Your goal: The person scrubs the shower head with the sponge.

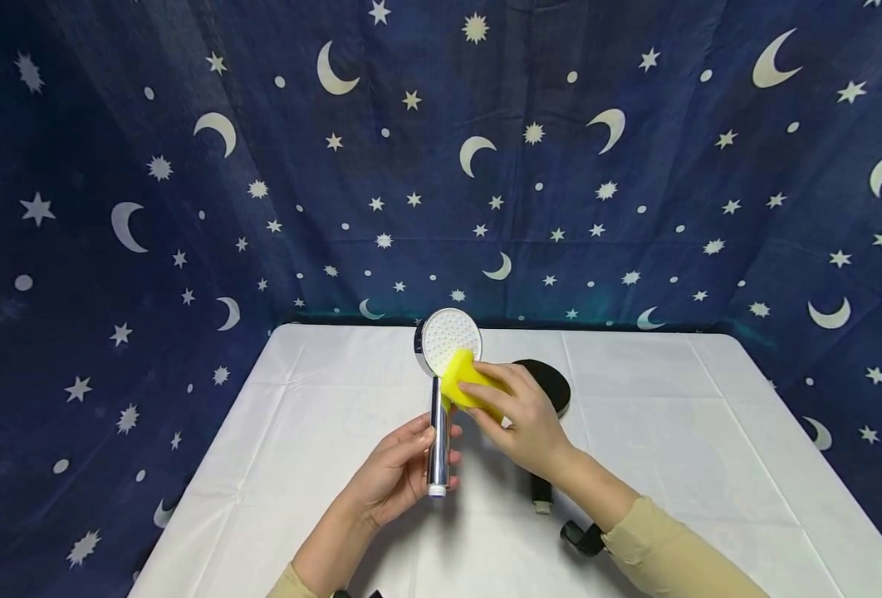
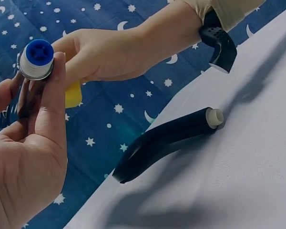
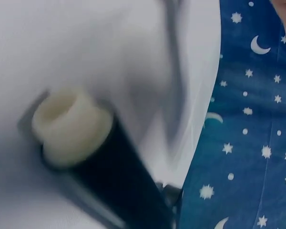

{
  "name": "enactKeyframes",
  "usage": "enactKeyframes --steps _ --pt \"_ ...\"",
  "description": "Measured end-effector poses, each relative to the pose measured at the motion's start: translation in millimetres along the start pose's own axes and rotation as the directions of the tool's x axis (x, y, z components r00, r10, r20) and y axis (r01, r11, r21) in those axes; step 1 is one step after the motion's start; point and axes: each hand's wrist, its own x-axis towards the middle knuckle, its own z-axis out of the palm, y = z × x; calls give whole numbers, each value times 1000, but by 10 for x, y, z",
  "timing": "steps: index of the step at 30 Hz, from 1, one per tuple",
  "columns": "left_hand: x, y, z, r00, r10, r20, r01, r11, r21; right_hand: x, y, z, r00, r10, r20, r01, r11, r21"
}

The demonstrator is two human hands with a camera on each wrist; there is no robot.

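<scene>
Upright above the table, a chrome shower head (image 1: 451,334) with a white dotted spray face is gripped around its handle by my left hand (image 1: 390,472). In the left wrist view the handle's white threaded end with a blue insert (image 2: 38,53) points at the camera. My right hand (image 1: 521,414) pinches a yellow sponge (image 1: 459,380), which lies against the lower edge of the spray face and the neck. Behind and below the right hand lies a black shower head (image 1: 553,384), partly hidden by that hand and forearm; its pale threaded end (image 3: 71,126) fills much of the right wrist view.
A white cloth covers the table (image 1: 321,399). Dark blue fabric with moons and stars (image 1: 441,166) hangs behind it and at the sides. A black wrist device (image 1: 581,538) sits at the right sleeve.
</scene>
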Motion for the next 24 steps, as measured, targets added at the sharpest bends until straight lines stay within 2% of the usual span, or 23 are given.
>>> enactKeyframes --steps 4,7,9,11,14,16,18,21,24 --pt "-8 2 -1 999 -3 37 4 1000 -31 15 145 -47 996 -80 -39 78 996 -50" --pt "-8 1 9 998 -6 66 10 999 -51 38 283 -97 995 -79 -58 73 993 -94" --pt "-12 -4 20 997 -8 72 13 998 -58 41 358 -119 996 -41 -78 32 993 -113" --pt "-8 -15 30 997 -13 71 17 998 -62 37 404 -127 994 32 -108 -44 993 -110" --pt "-6 -32 37 998 -18 62 21 998 -61 34 402 -105 967 203 -152 -211 977 -40" --pt "1 -39 42 998 -17 59 20 998 -57 36 370 -69 930 334 -156 -331 942 48" --pt "10 -44 46 998 -10 62 13 999 -52 38 323 -33 883 451 -132 -430 888 162" --pt "30 -45 58 998 -1 64 3 999 -34 16 262 21 809 584 -58 -537 777 329" --pt "53 -42 64 999 -2 44 2 1000 10 -1 197 47 761 648 35 -582 657 479"
